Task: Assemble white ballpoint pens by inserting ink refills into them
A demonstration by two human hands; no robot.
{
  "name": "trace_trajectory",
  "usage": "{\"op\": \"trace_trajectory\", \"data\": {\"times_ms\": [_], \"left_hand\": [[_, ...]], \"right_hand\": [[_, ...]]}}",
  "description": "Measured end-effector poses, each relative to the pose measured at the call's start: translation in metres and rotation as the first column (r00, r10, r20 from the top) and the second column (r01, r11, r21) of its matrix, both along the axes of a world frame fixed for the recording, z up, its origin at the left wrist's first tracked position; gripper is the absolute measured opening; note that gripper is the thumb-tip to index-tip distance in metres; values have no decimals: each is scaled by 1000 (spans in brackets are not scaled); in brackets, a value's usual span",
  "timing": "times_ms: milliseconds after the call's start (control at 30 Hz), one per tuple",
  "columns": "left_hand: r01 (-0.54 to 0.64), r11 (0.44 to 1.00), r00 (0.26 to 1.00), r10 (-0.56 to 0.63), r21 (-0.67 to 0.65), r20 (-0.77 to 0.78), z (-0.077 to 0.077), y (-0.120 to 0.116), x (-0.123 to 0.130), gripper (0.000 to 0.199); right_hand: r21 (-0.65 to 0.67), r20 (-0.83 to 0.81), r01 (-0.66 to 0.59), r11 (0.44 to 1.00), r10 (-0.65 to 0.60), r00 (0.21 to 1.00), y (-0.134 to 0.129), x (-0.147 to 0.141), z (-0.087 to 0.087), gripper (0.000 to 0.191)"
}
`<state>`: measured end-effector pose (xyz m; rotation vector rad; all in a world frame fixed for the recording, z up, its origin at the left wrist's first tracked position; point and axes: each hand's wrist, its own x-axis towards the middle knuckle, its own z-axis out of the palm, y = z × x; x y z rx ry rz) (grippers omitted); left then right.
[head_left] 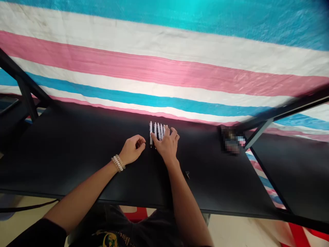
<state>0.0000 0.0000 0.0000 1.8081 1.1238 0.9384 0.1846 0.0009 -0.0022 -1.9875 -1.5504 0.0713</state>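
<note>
Several white pens (150, 132) lie side by side on the black table, pointing away from me. The leftmost one sits slightly apart from the others. My right hand (166, 144) is spread over the row, its thumb by the pens on the left and its fingers at the right end. It partly covers the pens, and I cannot tell how firmly it touches them. Just left of the row, my left hand (132, 149) rests with loosely curled fingers, a gap between thumb and fingertips, and nothing seen in it. Beaded or coiled bands (118, 163) circle the left wrist.
A small dark object with a shiny part (187, 175) lies right of my right forearm. A blurred-out item (232, 140) is farther right on the black table (77, 147). Dark metal braces (27, 92) stand at both sides; a striped sheet (154, 67) hangs behind.
</note>
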Motion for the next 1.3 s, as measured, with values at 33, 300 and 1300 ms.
{"op": "trace_trajectory", "data": {"times_ms": [33,300,1300], "left_hand": [[-5,1000,1000,5,6,0,0,0,0,8],[-69,996,998,69,48,0,5,5,-5,8],[-308,949,950,302,75,82,-7,24,-17,19]], "right_hand": [[-6,7,-10,1000,10,1000,0,2,-3,81],[-103,57,-114,988,120,991,6,-9,-9,73],[-211,188,-228,950,268,945,-72,-118,-1,63]]}}
